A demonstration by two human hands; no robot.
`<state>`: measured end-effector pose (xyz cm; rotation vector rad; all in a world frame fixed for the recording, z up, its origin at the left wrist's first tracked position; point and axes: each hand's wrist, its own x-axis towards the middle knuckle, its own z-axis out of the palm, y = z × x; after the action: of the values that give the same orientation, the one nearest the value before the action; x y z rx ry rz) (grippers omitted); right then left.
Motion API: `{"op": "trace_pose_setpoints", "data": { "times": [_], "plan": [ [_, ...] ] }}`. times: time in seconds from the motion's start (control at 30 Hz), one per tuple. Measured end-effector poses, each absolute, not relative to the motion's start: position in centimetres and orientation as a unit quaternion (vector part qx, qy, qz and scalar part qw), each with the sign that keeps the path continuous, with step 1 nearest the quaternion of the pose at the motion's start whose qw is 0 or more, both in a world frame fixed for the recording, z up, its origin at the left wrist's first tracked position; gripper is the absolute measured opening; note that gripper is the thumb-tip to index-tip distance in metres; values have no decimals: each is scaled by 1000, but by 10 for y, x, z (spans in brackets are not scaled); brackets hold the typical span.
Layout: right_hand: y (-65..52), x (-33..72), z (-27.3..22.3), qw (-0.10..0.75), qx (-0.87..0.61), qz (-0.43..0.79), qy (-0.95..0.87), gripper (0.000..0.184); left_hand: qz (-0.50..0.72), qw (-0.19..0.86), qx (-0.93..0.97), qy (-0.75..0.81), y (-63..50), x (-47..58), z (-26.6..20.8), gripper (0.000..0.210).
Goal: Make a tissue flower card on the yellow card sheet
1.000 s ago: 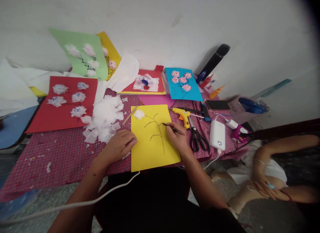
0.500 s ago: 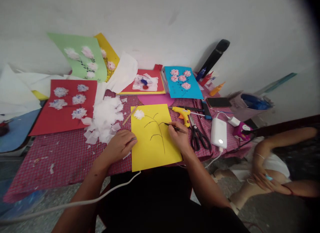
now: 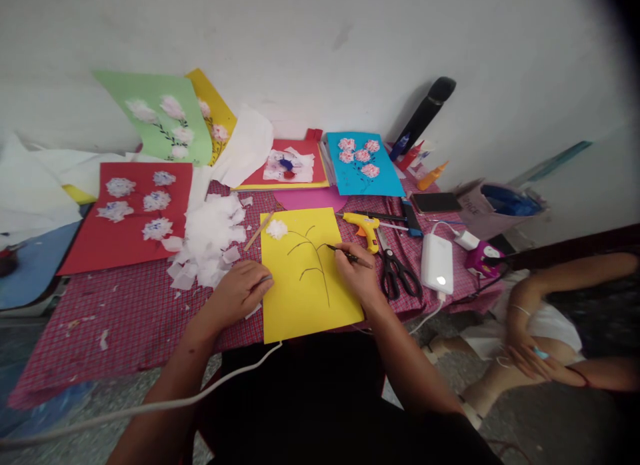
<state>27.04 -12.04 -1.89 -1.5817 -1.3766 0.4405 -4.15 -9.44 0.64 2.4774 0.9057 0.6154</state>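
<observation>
My right hand [image 3: 354,268] grips a slim black pen [image 3: 357,258], its tip resting on a yellow sheet of paper [image 3: 295,312]. Thin dark lines on this sheet form a curved stem with several branches, and the tip is at the end of an upper right branch. A fluffy white paper flower [image 3: 277,229] sits near the sheet's top left corner. At the left edge of the sheet lies my left hand [image 3: 241,290], fingers curled, with a small greyish thing showing at the fingertips that I cannot make out. A thin wooden stick [image 3: 259,231] lies beside the upper left edge.
White paper scraps [image 3: 213,232] are heaped on the left. A yellow glue gun [image 3: 365,228], black scissors [image 3: 399,275] and a white power bank [image 3: 437,264] lie on the right. Finished flower cards, such as a blue one [image 3: 350,178], stand behind. A seated person's hand [image 3: 527,358] is at right.
</observation>
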Motion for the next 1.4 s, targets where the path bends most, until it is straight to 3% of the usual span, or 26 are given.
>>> {"op": "trace_pose_setpoints", "data": {
  "times": [0.63,1.1,1.4],
  "plan": [
    [-119,270,-17,488,-659,174,-545,16,214,212,893,336,-95,-42,7,17],
    [-87,266,5,519,-618,272,-525,18,219,201,899,321,-95,-43,6,17],
    [-61,258,-3,481,-596,275,-581,21,213,202,900,323,-96,-42,6,20]
  ]
}}
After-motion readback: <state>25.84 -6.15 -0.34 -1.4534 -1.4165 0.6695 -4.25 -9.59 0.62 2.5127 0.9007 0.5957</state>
